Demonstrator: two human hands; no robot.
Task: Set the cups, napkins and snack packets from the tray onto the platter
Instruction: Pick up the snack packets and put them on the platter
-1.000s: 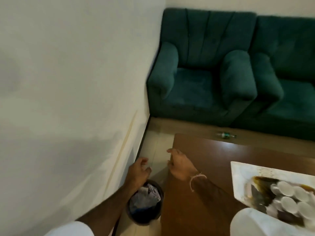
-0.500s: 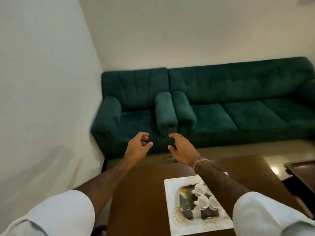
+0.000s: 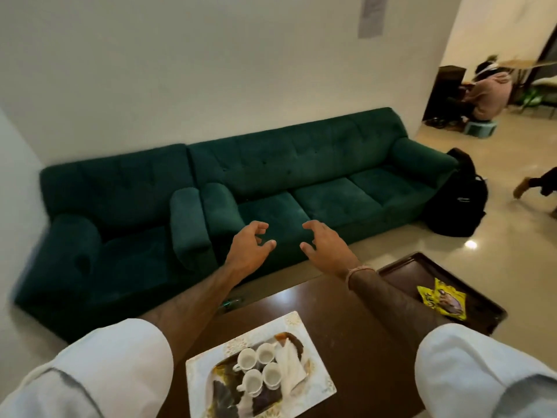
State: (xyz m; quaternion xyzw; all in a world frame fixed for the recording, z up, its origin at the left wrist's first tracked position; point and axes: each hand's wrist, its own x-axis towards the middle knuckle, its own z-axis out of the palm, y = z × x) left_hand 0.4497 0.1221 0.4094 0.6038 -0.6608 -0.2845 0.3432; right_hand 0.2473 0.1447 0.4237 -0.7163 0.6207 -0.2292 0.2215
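A white platter lies on the brown table near me. On it stand several small white cups, with white napkins to their right and dark snack packets in front of them. A dark brown tray sits at the table's right end and holds a yellow snack packet. My left hand and my right hand are raised above the table's far edge, side by side, fingers curled apart, holding nothing.
A dark green sofa and matching armchair stand against the white wall beyond the table. A black backpack leans at the sofa's right end. A person sits in the far room at the upper right.
My view has swung right and up from the wall and bin to the sofa, bringing the tray with the yellow packet into sight. Both hands stay raised and empty.
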